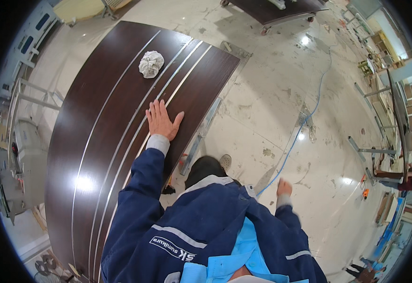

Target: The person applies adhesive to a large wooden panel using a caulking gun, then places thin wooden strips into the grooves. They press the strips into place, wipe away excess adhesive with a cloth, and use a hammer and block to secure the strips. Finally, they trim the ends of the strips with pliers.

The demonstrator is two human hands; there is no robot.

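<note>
A long dark brown door-like panel (pixel 93 89), with several thin silvery strips running along it, lies flat on my left. My left hand (pixel 162 121) rests palm down on it, fingers stretched out, over the strips near the right edge. Farther up the panel sits a crumpled white cloth (pixel 151 64), apart from the hand. My right hand (pixel 284 187) hangs beside my body above the floor, touching nothing that I can see. It is small and slightly blurred, and its fingers are not clear.
Metal support legs (pixel 201 137) show under the panel's right edge. A blue hose (pixel 320 92) trails across the scuffed floor. Another dark panel (pixel 267 10) stands on a wheeled cart ahead. Metal racks (pixel 380 151) line the right side; people (pixel 366 273) are at the lower right.
</note>
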